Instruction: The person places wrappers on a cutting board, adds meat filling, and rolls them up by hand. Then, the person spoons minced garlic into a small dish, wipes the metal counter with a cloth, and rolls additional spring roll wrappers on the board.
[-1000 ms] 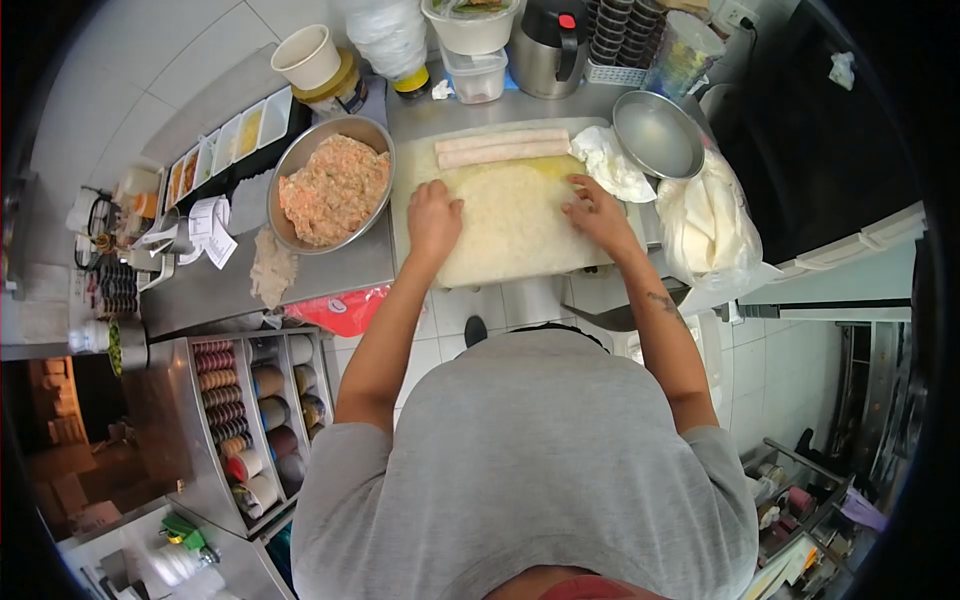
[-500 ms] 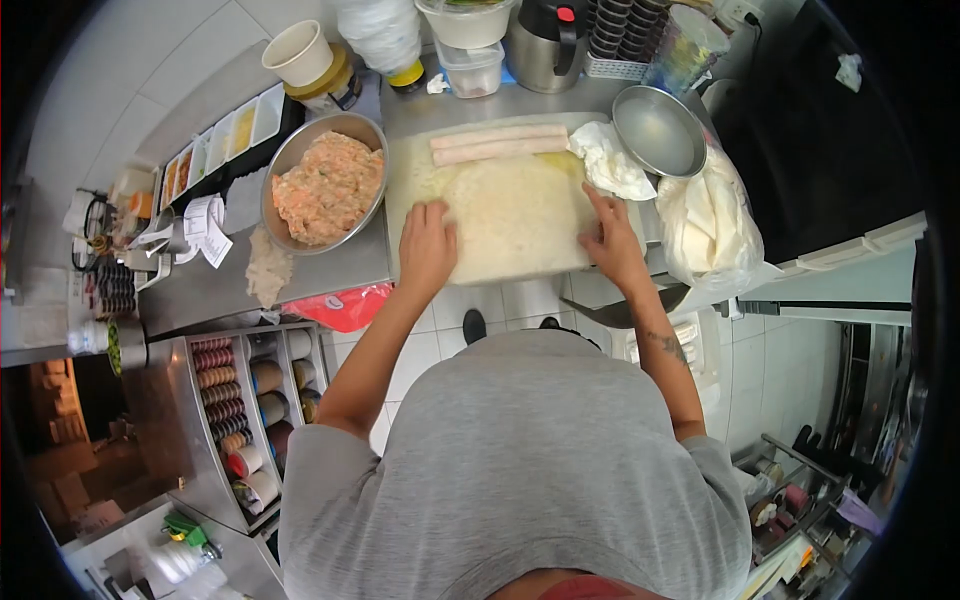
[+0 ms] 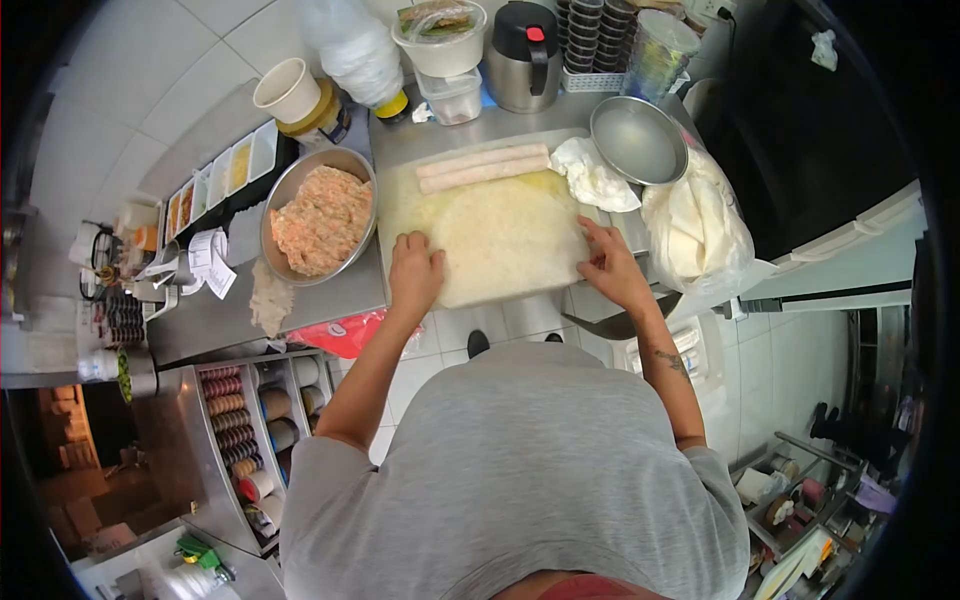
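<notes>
A thin pale sheet (image 3: 505,240) lies flat on the cutting board (image 3: 395,205). My left hand (image 3: 415,275) rests palm down at the sheet's left edge, fingers forward and thumb out to the side. At the right edge is my right hand (image 3: 612,270), with index finger and thumb spread apart. Neither hand visibly holds anything. Beyond the sheet, two long pale pink rolls (image 3: 483,167) lie side by side. A crumpled white cloth (image 3: 593,177) sits to their right. Left of the board stands a metal bowl of orange-pink filling (image 3: 320,222).
A round metal pan (image 3: 640,140) and a plastic bag of pale sheets (image 3: 695,220) are at the right. Behind the board stand stacked containers (image 3: 450,95) and a steel jug (image 3: 523,60). A tray of ingredients (image 3: 225,172) and a paper slip (image 3: 210,260) lie left.
My right hand has shifted outward and nearer my body along the sheet's right edge. My left hand has moved slightly nearer too. The whole view has tilted a little.
</notes>
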Demonstrator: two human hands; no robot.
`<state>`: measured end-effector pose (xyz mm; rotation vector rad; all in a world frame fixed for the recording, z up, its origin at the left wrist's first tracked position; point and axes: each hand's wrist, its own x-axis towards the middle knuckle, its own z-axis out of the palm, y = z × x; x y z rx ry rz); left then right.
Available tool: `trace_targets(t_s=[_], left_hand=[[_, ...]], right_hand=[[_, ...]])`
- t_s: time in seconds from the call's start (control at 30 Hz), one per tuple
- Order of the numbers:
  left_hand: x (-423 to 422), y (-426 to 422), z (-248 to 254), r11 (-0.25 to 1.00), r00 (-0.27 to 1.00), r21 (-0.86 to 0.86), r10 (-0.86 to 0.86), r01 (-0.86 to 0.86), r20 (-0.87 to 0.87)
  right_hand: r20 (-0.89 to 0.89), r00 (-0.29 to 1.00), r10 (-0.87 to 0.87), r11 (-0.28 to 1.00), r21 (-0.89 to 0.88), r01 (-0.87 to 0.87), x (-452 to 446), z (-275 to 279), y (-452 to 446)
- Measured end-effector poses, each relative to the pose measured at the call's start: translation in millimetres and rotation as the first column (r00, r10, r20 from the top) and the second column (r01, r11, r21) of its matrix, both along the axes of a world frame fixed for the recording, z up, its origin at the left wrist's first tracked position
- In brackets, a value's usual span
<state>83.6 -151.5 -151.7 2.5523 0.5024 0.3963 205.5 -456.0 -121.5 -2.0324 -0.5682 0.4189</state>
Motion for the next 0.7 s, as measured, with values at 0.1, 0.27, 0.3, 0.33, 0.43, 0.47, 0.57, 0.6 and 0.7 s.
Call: trace_targets(t_s=[0.1,0.27,0.3,0.33,0.43,0.47,0.57,0.6,0.7], left_hand=[[12,-3,3,1.0,0.999,-0.023,-0.006,0.005,-0.035],[33,-14,37,0.884,0.985,-0.447,0.079,-0.141,-0.154],[37,-7,26,0.917,0.993,-0.384,0.082,-0.11,-0.089],[41,0,11,0.945,0.996,-0.317,0.081,-0.085,-0.024],[39,9,1,0.966,0.997,-0.25,0.077,-0.068,0.026],[38,10,4,0.966,0.997,-0.25,0.077,-0.07,0.016],[40,24,-20,0.994,0.979,-0.099,0.053,-0.034,0.198],[39,20,-13,0.999,0.977,-0.014,0.052,-0.05,0.207],[47,-4,10,0.994,0.965,0.109,-0.018,-0.011,0.26]], right_hand=[[0.362,0.926,-0.106,0.988,-0.07,0.141,-5,0,3],[0.503,0.851,0.151,0.988,-0.06,-0.14,-19,6,35],[0.485,0.847,0.216,0.975,-0.055,-0.217,-18,2,42],[0.514,0.835,0.197,0.98,-0.071,-0.187,-13,-4,49],[0.58,0.801,0.149,0.989,-0.098,-0.113,6,-20,59],[0.581,0.802,0.142,0.99,-0.098,-0.104,10,-25,57],[0.578,0.805,0.131,0.991,-0.092,-0.095,13,-26,55],[0.576,0.807,0.128,0.992,-0.089,-0.093,12,-26,55],[0.585,0.804,0.11,0.994,-0.071,-0.084,12,-29,55]])
